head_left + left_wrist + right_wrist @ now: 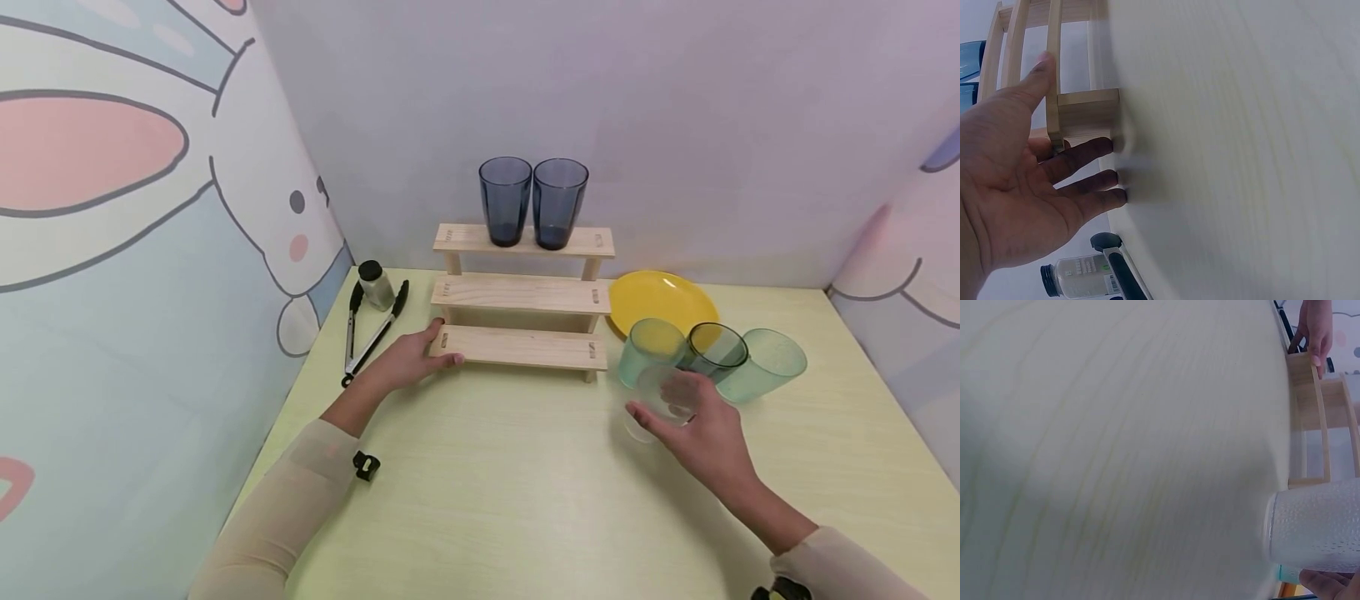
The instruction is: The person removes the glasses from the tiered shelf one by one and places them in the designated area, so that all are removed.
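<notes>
Wooden rack (521, 348) is pinched by left hand (408, 360) | clear glass (649, 390) is held, wide grip, by right hand (712, 433), front-right of rack | step judged: pickup | steady lift past green glass (639, 354) seems called for

I log a plain beige left sleeve (273, 512), a small black looped clip (367, 467) beside its cuff. Right sleeve (847, 567): similar beige, black fitting (792, 587) below.
</notes>
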Demonstrator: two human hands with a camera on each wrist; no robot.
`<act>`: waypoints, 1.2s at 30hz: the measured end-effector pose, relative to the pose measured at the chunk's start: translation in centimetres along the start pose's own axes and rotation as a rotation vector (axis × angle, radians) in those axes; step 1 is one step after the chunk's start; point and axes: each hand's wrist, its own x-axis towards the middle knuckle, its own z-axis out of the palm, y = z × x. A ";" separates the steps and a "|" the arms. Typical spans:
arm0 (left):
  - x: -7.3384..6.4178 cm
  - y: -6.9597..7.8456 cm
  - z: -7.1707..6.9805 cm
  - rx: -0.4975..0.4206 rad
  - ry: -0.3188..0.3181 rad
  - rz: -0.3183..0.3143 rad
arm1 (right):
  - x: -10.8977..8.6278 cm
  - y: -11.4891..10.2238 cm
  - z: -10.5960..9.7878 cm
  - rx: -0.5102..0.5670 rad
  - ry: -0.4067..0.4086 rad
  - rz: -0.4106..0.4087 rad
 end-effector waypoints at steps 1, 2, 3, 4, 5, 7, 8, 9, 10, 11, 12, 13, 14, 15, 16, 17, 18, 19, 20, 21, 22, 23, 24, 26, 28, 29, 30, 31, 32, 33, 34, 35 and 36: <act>0.0 0.0 0.0 -0.001 0.001 0.001 | 0.0 0.0 0.0 0.002 -0.002 0.003; 0.0 0.0 0.0 -0.001 0.001 0.000 | 0.0 0.0 0.0 0.001 -0.005 0.005; 0.0 0.0 0.0 0.000 0.003 0.001 | 0.0 0.0 0.1 -0.001 -0.008 0.006; -0.1 0.0 0.0 0.002 0.004 0.002 | 0.1 0.0 0.1 -0.003 -0.011 0.008; -0.1 0.0 0.0 0.002 0.005 0.002 | 0.1 0.0 0.1 -0.005 -0.015 0.010; -0.1 0.1 0.0 0.000 0.007 0.001 | 0.1 0.0 0.2 -0.010 -0.018 0.013; -0.1 0.1 0.0 -0.001 0.007 0.002 | 0.1 0.1 0.2 -0.011 -0.020 0.013; -0.1 0.1 0.0 0.000 0.006 0.003 | 0.1 0.1 0.2 -0.011 -0.020 0.013; -0.1 0.1 0.0 -0.002 0.005 0.002 | 0.1 0.1 0.2 -0.010 -0.019 0.013; -0.1 0.1 0.0 -0.004 0.005 0.002 | 0.1 0.1 0.2 -0.010 -0.018 0.013; -0.1 0.1 0.0 -0.002 0.004 0.003 | 0.1 0.0 0.3 -0.010 -0.016 0.012; -0.1 0.1 0.0 -0.002 0.004 0.002 | 0.1 0.0 0.3 -0.008 -0.015 0.012; -0.1 0.1 0.0 -0.003 0.004 0.001 | 0.1 0.0 0.3 -0.008 -0.015 0.012; -0.1 0.1 0.0 -0.001 0.004 0.001 | 0.1 0.0 0.3 -0.009 -0.015 0.012; -0.1 0.1 0.0 -0.002 0.006 0.000 | 0.1 0.0 0.3 -0.011 -0.016 0.013; -0.1 0.1 0.0 0.000 0.006 0.002 | 0.1 0.0 0.3 -0.013 -0.019 0.014; -0.2 0.1 0.0 0.002 0.007 0.002 | 0.1 -0.1 0.2 -0.019 -0.021 0.017; -0.1 0.1 0.0 0.000 0.006 0.001 | 0.1 -0.1 0.2 -0.023 -0.024 0.019; -0.1 0.1 0.0 -0.002 0.007 0.001 | 0.1 -0.1 0.2 -0.032 -0.027 0.021; -0.1 0.1 0.0 -0.002 0.006 0.001 | 0.1 0.0 0.2 -0.041 -0.030 0.024; -0.1 0.1 0.0 -0.004 0.006 0.000 | 0.1 0.0 0.1 -0.047 -0.033 0.028; -0.1 0.1 0.0 -0.003 0.004 0.001 | 0.1 0.0 0.0 -0.055 -0.037 0.031; -0.2 0.1 0.0 -0.004 0.003 0.000 | 0.1 0.0 -0.1 -0.062 -0.039 0.033; -0.2 0.1 -0.1 -0.005 0.001 0.000 | 0.1 -0.1 -0.5 -0.071 -0.041 0.026; -0.2 0.1 -0.1 0.002 -0.002 0.002 | 0.1 -0.2 -0.8 -0.066 -0.036 0.007; -0.2 0.1 -0.1 0.004 -0.003 0.001 | 0.1 -0.3 -1.0 -0.057 -0.028 -0.006; -0.2 0.1 -0.1 0.005 -0.003 -0.001 | 0.1 -0.4 -1.2 -0.046 -0.017 -0.022; -0.2 0.1 -0.1 0.005 -0.005 -0.002 | 0.1 -0.5 -1.4 -0.035 -0.006 -0.037; -0.2 0.2 -0.1 0.005 -0.005 -0.004 | 0.1 -0.6 -1.6 -0.021 0.006 -0.053; -0.2 0.2 0.0 0.005 -0.006 -0.006 | 0.1 -0.7 -1.8 -0.004 0.017 -0.066; -0.3 0.3 0.0 0.004 -0.007 -0.008 | 0.1 -0.8 -2.0 0.012 0.029 -0.080; -0.3 0.3 -0.1 0.001 -0.006 -0.009 | 0.1 -1.0 -2.2 0.026 0.040 -0.094; -0.3 0.3 -0.1 0.000 -0.007 -0.009 | 0.1 -1.1 -2.4 0.036 0.051 -0.110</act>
